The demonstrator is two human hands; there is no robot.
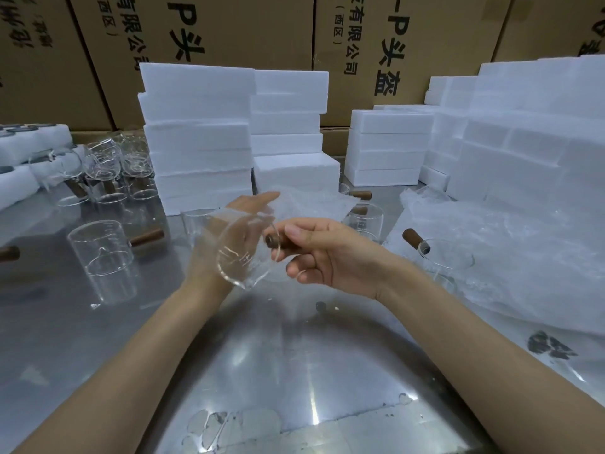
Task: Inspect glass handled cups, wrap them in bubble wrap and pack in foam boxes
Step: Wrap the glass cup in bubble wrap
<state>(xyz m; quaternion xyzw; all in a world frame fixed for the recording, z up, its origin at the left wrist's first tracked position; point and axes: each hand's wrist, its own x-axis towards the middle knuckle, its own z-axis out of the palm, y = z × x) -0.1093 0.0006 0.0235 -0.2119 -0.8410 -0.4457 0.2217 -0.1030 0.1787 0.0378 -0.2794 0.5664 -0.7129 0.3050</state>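
The right hand (322, 253) curls its fingers around the brown handle (278, 243) of a glass cup (244, 253), held tilted above the metal table (278, 355). The left hand (229, 231) supports the cup's body from behind with fingers straight and close together.

Printed brown cardboard cartons (248, 31) stacked behind a reflective metal table (294, 355).

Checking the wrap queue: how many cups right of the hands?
3: cup lying on bubble wrap; nearer cup and farther cup standing by foam boxes. Others may hide under wrap.
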